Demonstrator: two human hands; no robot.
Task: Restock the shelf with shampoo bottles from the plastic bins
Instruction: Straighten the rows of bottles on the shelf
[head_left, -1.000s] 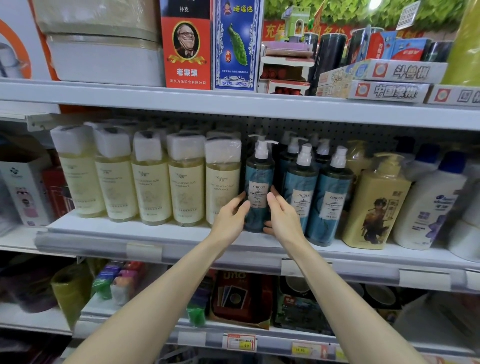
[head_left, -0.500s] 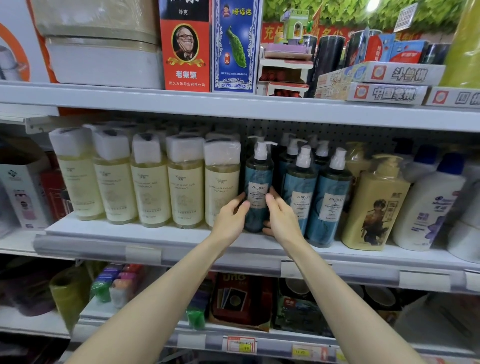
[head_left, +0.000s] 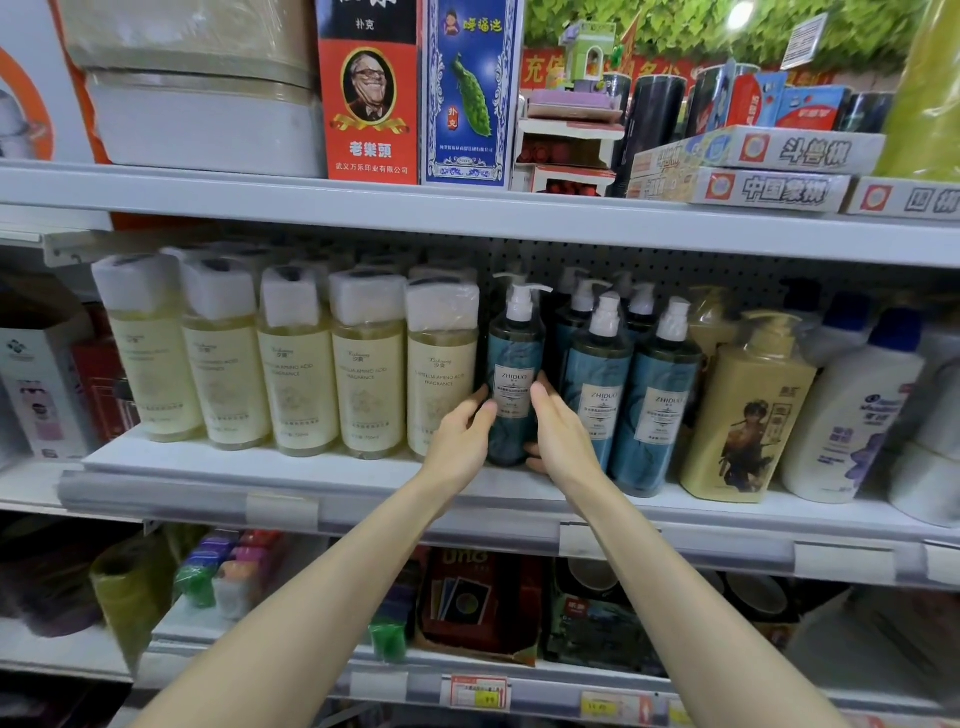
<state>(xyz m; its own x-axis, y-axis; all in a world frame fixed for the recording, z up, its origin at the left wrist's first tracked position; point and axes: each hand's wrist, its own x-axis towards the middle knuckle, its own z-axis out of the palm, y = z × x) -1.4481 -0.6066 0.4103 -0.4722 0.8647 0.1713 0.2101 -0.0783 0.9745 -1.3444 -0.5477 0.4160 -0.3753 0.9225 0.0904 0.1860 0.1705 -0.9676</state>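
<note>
Teal shampoo bottle (head_left: 514, 364) stood on shelf (head_left: 363, 480), just right of cream bottles (head_left: 441, 374). Left hand (head_left: 460, 441) and right hand (head_left: 563, 439) clasped it, fingers (head_left: 543, 397) curled round its sides.

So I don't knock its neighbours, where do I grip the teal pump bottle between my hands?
Lower body, from the front, left hand and right hand flanking it. The teal pump bottle stands upright between a cream bottle and another teal bottle; its pump neck is narrow.
</note>
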